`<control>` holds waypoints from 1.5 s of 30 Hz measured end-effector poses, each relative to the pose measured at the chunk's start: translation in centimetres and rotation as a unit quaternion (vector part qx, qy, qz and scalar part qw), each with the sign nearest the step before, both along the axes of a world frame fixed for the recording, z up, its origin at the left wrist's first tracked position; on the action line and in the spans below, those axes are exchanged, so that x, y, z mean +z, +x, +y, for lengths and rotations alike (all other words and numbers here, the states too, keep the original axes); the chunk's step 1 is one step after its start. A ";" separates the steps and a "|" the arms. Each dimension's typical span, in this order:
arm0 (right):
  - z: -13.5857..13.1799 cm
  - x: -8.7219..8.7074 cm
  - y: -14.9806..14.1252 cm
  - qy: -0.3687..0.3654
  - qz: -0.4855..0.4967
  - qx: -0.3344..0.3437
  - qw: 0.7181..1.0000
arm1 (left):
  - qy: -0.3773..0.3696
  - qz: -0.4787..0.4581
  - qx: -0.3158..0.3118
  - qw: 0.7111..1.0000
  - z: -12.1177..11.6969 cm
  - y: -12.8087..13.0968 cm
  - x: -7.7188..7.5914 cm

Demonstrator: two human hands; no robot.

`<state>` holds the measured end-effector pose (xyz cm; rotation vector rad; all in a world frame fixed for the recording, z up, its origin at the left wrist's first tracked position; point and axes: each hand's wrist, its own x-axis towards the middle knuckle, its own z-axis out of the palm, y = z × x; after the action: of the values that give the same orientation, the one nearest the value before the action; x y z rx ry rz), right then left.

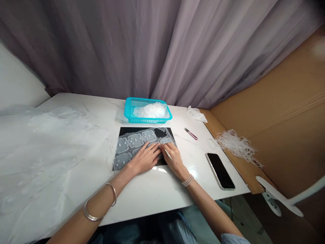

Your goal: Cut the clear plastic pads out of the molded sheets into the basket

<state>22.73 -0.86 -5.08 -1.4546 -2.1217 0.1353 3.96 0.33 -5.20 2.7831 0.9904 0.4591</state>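
A translucent white embroidered sheet (135,140) with rounded frame shapes lies over a black mat (126,129) on the table. My left hand (145,157) rests on the sheet, fingers stretched out and pressing it flat. Close to its fingertips, my right hand (175,160) is closed around a slim white pen-like tool (168,155). The tool's tip points at the sheet near the left fingers, and the hand hides the spot where it may touch.
Behind the mat stands a blue basket (128,110) with white translucent pieces. Small pink-handled snips (191,133), a phone (220,171) and a heap of white strips (237,145) lie to the right. Sheer white fabric (38,162) covers the table's left side.
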 end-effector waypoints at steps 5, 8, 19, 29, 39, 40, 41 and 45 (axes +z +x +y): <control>-0.1 0.0 -0.2 -0.012 0.009 -0.009 1.000 | 0.015 -0.004 0.008 1.000 -0.1 0.2 -0.3; 0.0 0.2 -0.5 -0.033 0.027 -0.010 0.999 | 0.027 -0.009 0.005 1.000 0.0 0.2 -0.6; 2.2 1.6 10.0 -0.023 0.412 -0.195 0.890 | 0.027 -0.012 0.027 0.999 -0.1 0.3 -0.9; -2.4 6.6 5.7 -0.081 0.533 -0.089 0.837 | -0.412 -0.361 0.082 0.833 0.1 1.4 2.4; -0.6 8.2 3.0 -0.152 0.330 -0.082 0.928 | -0.614 -0.481 0.135 0.611 0.0 1.5 2.2; 0.1 7.5 2.8 -0.150 0.306 -0.083 0.936 | -0.608 -0.485 0.136 0.613 -0.1 1.6 2.2; 0.7 6.9 2.4 -0.155 0.287 -0.073 0.943 | -0.600 -0.490 0.136 0.617 -0.2 1.6 2.4; 1.6 5.4 0.1 -0.166 0.254 -0.027 0.953 | -0.569 -0.513 0.137 0.628 -0.6 2.1 2.8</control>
<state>22.87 0.78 0.29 -1.4601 -1.6859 0.7905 6.03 -0.29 -2.40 0.9173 0.8437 0.8712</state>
